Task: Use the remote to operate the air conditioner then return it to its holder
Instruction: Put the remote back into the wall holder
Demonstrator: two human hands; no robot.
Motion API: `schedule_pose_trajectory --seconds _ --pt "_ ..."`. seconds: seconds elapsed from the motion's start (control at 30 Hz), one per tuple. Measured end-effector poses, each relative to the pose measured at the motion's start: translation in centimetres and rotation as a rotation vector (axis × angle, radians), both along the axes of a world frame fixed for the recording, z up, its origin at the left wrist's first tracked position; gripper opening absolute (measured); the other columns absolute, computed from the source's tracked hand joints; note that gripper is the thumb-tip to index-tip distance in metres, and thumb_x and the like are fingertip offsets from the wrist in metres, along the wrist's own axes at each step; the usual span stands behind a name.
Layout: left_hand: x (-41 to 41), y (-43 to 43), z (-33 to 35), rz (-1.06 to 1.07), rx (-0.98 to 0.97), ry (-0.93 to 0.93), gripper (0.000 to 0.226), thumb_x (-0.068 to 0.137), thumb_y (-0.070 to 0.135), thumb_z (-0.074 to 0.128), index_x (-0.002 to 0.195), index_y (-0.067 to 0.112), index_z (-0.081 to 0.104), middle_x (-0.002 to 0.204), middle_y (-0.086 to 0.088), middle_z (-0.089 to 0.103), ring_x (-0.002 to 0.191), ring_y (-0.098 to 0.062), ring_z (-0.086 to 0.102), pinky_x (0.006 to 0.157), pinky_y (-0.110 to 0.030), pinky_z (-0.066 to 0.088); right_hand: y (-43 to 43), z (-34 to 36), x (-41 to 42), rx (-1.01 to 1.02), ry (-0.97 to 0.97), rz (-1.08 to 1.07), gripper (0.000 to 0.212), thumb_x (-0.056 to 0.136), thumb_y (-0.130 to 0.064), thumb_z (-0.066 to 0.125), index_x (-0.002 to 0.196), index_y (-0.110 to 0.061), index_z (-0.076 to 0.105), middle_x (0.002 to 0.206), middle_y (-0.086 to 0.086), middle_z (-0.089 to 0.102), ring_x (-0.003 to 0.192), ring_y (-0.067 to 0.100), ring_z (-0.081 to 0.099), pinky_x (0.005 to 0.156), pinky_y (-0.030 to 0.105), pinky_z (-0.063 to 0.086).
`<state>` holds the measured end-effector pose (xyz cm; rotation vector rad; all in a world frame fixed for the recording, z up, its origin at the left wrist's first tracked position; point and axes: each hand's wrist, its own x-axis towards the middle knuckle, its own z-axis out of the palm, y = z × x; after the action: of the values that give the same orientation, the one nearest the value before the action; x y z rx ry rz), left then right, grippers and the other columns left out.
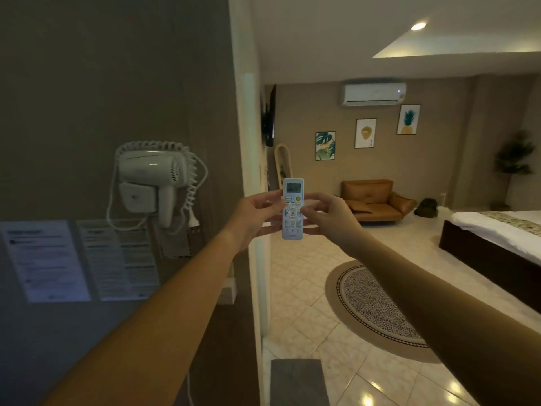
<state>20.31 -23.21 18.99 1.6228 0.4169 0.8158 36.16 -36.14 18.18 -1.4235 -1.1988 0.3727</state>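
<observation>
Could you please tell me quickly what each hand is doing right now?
Left hand: closed on the remote, gripping its left edge.
Right hand: also closed on the remote, thumb over the buttons.

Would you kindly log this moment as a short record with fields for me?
remote: white, upright, screen end up, buttons toward the camera
left hand: grips the remote's left edge
right hand: grips the right edge, thumb over the keypad
air conditioner: high on the far wall, a small light lit on its right end
holder: not identifiable
hair dryer: wall-mounted left of the doorway
sofa: brown, below the air conditioner
</observation>
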Motion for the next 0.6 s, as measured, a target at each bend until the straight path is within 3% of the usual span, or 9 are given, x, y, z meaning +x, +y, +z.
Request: schedule_pose_trajectory --seconds 0.1,0.23,0.47,0.6 --pt "-2.7 1.8 -0.7 0.039 -0.023 -0.01 0.035 0.097 0.013 0.075 0.13 0.022 0.074 0.107 -0.004 0.082 0.1 -0.027 0.08 0.088 -0.045 0.065 2.4 -0.5 -2.3 -0.012 -0.03 0.024 0.03 0.103 -0.011 0.063 0.133 -0.017 0.065 0.107 0.012 0.075 0.094 0.021 0.079 0.083 0.039 0.067" --pt "-6.4 3.9 -1.4 0.088 -0.03 -0.018 0.036 0.097 0.009 0.072 0.133 0.015 0.072 0.112 -0.008 0.08 0.097 -0.027 0.081 0.08 -0.041 0.068 5.4 -1.1 -5.5 -0.029 -0.041 0.049 0.03 0.104 -0.012 0.062 0.134 -0.014 0.063 0.107 0.01 0.074 0.095 0.022 0.078 0.084 0.042 0.067" --pt "-12.3 7.5 -2.8 0.173 -0.036 0.019 0.037 0.097 0.011 0.073 0.133 0.019 0.072 0.114 -0.008 0.08 0.101 -0.026 0.08 0.084 -0.043 0.067 10.1 -2.5 -10.6 -0.056 -0.073 0.103 0.031 0.102 -0.014 0.065 0.132 -0.016 0.064 0.107 0.01 0.076 0.092 0.022 0.079 0.078 0.04 0.068" --pt "-15.2 9.3 -4.0 0.228 -0.049 0.02 0.029 0.096 0.01 0.075 0.121 0.025 0.076 0.107 -0.006 0.081 0.096 -0.023 0.08 0.086 -0.045 0.066 12.5 -3.4 -13.3 -0.072 -0.079 0.144 0.031 0.101 -0.013 0.066 0.132 -0.016 0.064 0.107 0.004 0.076 0.093 0.018 0.078 0.081 0.038 0.067"
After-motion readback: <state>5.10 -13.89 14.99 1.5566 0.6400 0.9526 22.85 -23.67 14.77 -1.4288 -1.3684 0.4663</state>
